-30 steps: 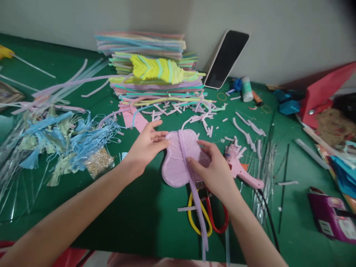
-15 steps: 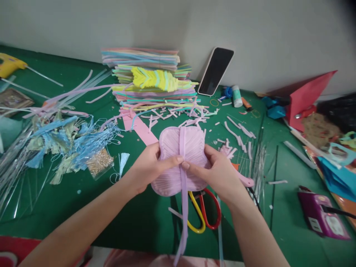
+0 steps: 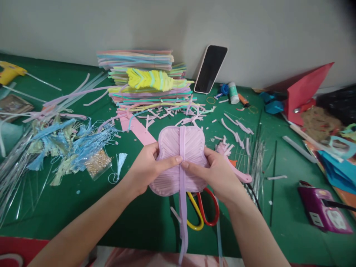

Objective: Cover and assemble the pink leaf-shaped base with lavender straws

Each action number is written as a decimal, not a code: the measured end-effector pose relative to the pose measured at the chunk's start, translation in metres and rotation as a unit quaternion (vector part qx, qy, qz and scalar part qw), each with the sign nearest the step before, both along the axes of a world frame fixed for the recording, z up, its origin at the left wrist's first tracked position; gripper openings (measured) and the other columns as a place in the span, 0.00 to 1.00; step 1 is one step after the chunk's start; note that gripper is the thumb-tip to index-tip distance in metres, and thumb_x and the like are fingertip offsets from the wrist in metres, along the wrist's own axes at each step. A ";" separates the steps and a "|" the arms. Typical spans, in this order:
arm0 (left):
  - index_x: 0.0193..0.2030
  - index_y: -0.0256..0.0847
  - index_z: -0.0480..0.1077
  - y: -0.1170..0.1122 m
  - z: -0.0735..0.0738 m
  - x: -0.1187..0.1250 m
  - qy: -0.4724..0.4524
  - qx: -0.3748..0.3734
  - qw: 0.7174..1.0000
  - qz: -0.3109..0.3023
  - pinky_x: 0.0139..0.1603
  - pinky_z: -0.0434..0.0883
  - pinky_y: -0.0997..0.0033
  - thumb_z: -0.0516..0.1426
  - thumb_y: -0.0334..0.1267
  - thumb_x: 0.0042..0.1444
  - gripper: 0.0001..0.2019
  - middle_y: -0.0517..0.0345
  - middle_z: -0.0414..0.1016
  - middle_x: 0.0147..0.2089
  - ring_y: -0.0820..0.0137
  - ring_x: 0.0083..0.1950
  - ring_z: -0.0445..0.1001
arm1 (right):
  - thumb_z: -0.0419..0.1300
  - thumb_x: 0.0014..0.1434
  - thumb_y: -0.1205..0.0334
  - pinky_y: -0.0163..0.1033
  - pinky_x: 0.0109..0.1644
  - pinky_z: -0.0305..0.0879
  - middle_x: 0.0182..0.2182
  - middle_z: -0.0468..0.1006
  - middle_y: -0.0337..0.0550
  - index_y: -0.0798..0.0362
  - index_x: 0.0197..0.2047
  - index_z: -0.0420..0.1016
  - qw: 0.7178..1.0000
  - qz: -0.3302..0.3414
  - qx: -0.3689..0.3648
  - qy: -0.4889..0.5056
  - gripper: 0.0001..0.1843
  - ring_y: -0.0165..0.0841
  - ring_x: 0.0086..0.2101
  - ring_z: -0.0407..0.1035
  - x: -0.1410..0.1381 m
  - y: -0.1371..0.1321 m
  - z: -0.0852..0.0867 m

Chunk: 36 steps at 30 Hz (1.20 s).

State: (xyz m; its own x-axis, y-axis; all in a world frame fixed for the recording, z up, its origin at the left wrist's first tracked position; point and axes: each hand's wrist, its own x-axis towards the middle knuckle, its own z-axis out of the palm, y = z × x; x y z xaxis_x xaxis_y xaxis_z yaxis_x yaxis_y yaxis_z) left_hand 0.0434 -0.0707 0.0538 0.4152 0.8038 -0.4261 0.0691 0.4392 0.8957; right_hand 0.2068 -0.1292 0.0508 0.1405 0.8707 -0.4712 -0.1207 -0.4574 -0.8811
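A lilac pipe-cleaner piece (image 3: 169, 142), flat with wavy edges and ribs fanning from its middle, is held up over the table between both hands. Down its centre runs a lilac strip (image 3: 183, 211) of pipe cleaners, whose loose ends hang below. My left hand (image 3: 150, 165) grips the left side, thumb pressed near the strip. On the right side my right hand (image 3: 217, 168) does the same, its thumb tip almost meeting the left one. The fingers behind the piece are hidden. Below it show the yellow and red handles of scissors (image 3: 214, 211), with their blades hidden.
Stacked pipe cleaners (image 3: 136, 59) and a leaning phone (image 3: 211, 68) stand by the wall. Blue tassels (image 3: 78, 137) and a bag of gold beads (image 3: 97, 163) lie left. Lilac offcuts (image 3: 233, 131), wires (image 3: 257, 167) and a purple device (image 3: 322, 211) lie right. A yellow glue gun (image 3: 11, 72) is far left.
Both hands keep nearly the same hold on the lilac piece. The view has shifted slightly, and the hanging strip ends have swung a little to the right.
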 end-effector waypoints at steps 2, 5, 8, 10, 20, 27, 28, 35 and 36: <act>0.38 0.37 0.76 0.000 0.001 0.001 0.006 -0.003 1.000 0.003 0.37 0.72 0.68 0.68 0.37 0.42 0.15 0.53 0.80 0.39 0.61 0.40 0.77 | 0.73 0.42 0.58 0.44 0.41 0.75 0.38 0.83 0.42 0.50 0.41 0.77 1.000 0.000 0.001 0.018 0.22 0.38 0.37 0.77 0.001 0.000 -0.001; 0.37 0.37 0.76 0.000 0.001 0.002 0.018 -0.004 1.000 0.002 0.36 0.72 0.68 0.68 0.36 0.41 0.14 0.54 0.79 0.37 0.62 0.39 0.76 | 0.73 0.43 0.57 0.43 0.41 0.75 0.37 0.83 0.42 0.50 0.41 0.77 1.000 0.003 0.002 0.024 0.20 0.38 0.37 0.78 0.003 0.000 -0.003; 0.38 0.37 0.76 0.001 0.001 0.002 0.030 -0.003 1.000 0.000 0.36 0.72 0.68 0.68 0.37 0.41 0.15 0.54 0.79 0.37 0.62 0.39 0.75 | 0.72 0.44 0.57 0.42 0.40 0.75 0.38 0.83 0.43 0.51 0.41 0.77 0.999 0.010 0.002 0.030 0.20 0.38 0.37 0.78 0.004 -0.001 -0.004; 0.38 0.37 0.76 0.001 0.001 0.003 0.042 0.002 0.999 -0.001 0.36 0.72 0.68 0.68 0.36 0.42 0.15 0.54 0.79 0.37 0.62 0.39 0.75 | 0.72 0.45 0.57 0.42 0.40 0.74 0.39 0.83 0.43 0.51 0.42 0.77 0.999 0.013 0.004 0.041 0.20 0.38 0.37 0.78 0.004 -0.002 -0.005; 0.37 0.37 0.76 0.004 -0.001 0.002 0.036 0.004 0.999 -0.004 0.36 0.72 0.68 0.68 0.38 0.43 0.14 0.54 0.79 0.38 0.61 0.39 0.77 | 0.71 0.46 0.58 0.43 0.47 0.73 0.45 0.81 0.43 0.50 0.45 0.75 0.995 0.026 0.009 0.099 0.22 0.37 0.42 0.76 0.005 0.000 -0.007; 0.42 0.38 0.76 0.005 -0.002 -0.005 -0.037 -0.030 0.998 -0.027 0.42 0.74 0.66 0.67 0.42 0.47 0.16 0.51 0.81 0.44 0.59 0.44 0.78 | 0.66 0.50 0.54 0.46 0.49 0.71 0.46 0.80 0.44 0.48 0.47 0.73 0.995 -0.011 0.026 0.094 0.21 0.40 0.45 0.75 0.007 -0.002 -0.006; 0.42 0.38 0.76 0.005 -0.002 -0.005 -0.036 -0.032 0.998 -0.029 0.41 0.74 0.66 0.67 0.41 0.46 0.16 0.51 0.81 0.44 0.59 0.44 0.78 | 0.66 0.51 0.54 0.45 0.47 0.71 0.45 0.81 0.43 0.48 0.46 0.73 0.995 -0.023 0.021 0.097 0.19 0.39 0.44 0.75 0.006 -0.002 -0.006; 0.38 0.38 0.76 0.008 0.001 -0.006 0.016 -0.038 0.999 -0.024 0.37 0.74 0.68 0.70 0.39 0.41 0.17 0.53 0.81 0.40 0.60 0.41 0.79 | 0.57 0.56 0.58 0.40 0.38 0.70 0.38 0.76 0.41 0.49 0.32 0.68 0.968 -0.221 0.113 0.025 0.05 0.35 0.38 0.73 0.010 -0.001 -0.015; 0.38 0.38 0.76 0.008 0.002 -0.006 0.016 -0.041 0.999 -0.023 0.37 0.74 0.68 0.70 0.40 0.41 0.17 0.53 0.81 0.40 0.60 0.41 0.79 | 0.54 0.57 0.57 0.40 0.38 0.70 0.37 0.75 0.41 0.49 0.29 0.65 0.960 -0.244 0.134 -0.013 0.08 0.35 0.38 0.73 0.013 -0.002 -0.016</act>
State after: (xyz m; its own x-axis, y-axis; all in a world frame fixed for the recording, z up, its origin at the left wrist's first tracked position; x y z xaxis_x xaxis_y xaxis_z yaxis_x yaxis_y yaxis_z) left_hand 0.0372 -0.0627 0.0557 0.4368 0.7462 -0.5025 0.1186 0.5060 0.8544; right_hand 0.2198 -0.1311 0.0349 0.5715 0.7877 -0.2299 -0.2402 -0.1072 -0.9648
